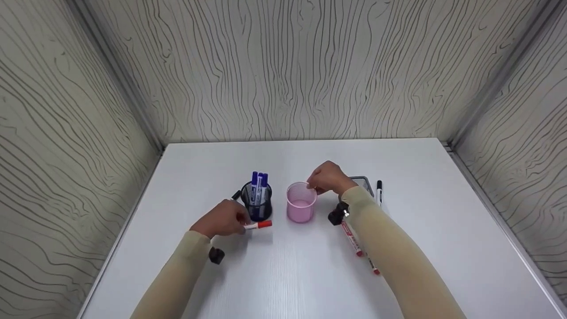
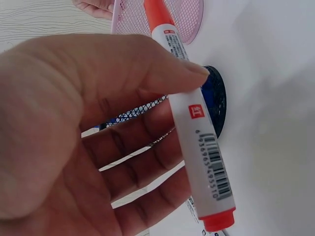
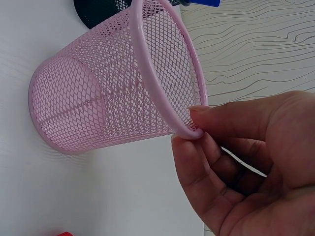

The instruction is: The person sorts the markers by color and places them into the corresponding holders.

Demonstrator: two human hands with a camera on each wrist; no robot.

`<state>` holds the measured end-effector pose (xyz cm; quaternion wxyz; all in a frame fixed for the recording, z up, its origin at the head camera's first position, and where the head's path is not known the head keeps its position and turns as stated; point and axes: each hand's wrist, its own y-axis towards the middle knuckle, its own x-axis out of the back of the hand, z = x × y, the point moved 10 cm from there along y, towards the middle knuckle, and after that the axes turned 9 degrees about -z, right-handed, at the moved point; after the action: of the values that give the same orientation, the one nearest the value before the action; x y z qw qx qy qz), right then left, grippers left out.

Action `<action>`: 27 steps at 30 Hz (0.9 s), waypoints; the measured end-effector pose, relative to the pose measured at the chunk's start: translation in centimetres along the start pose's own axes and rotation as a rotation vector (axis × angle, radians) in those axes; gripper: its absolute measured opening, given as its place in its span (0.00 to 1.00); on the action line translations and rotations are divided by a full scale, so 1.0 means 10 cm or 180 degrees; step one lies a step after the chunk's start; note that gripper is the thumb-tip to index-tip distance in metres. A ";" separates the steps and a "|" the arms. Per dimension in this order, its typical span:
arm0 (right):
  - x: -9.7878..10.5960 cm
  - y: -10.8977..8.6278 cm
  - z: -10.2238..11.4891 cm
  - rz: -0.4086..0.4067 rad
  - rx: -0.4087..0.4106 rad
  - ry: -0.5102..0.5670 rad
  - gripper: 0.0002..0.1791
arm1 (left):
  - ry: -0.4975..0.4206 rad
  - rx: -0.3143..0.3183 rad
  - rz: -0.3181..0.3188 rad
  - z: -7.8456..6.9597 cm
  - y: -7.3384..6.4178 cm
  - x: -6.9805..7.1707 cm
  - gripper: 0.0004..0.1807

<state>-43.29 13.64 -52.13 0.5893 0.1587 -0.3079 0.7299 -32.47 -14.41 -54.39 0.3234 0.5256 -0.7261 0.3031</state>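
My left hand (image 1: 225, 218) holds a red-capped white marker (image 2: 199, 132) between thumb and fingers, in front of a black mesh pen cup (image 1: 260, 213). Blue-capped markers (image 1: 259, 188) stand upright in that black cup. With thumb and fingers my right hand (image 1: 327, 178) pinches the rim of a pink mesh pen cup (image 3: 93, 103), which stands upright on the table to the right of the black one. No marker shows inside the pink cup.
Red markers (image 1: 352, 239) lie by the right forearm, partly hidden by it. A grey mesh container (image 1: 363, 182) sits behind the right wrist, with a black-capped marker (image 1: 379, 192) beside it. Another black-capped marker (image 1: 236, 195) lies left of the black cup. Patterned walls (image 1: 283, 71) surround the white table.
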 end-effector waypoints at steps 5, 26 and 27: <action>0.00 -0.01 0.01 -0.0024 0.0028 0.0026 0.11 | -0.0006 0.0081 0.0002 -0.01 0.01 -0.02 0.09; -0.01 0.01 0.00 -0.0032 0.0027 -0.0031 0.11 | -0.0162 0.0334 0.0050 -0.17 -0.01 -0.07 0.08; -0.01 0.01 0.00 -0.0035 0.0024 -0.0026 0.11 | -0.0163 0.0346 0.0050 -0.17 -0.01 -0.07 0.08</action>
<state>-43.32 13.60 -52.21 0.5914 0.1657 -0.3067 0.7271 -31.97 -12.68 -53.91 0.2732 0.5443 -0.7207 0.3311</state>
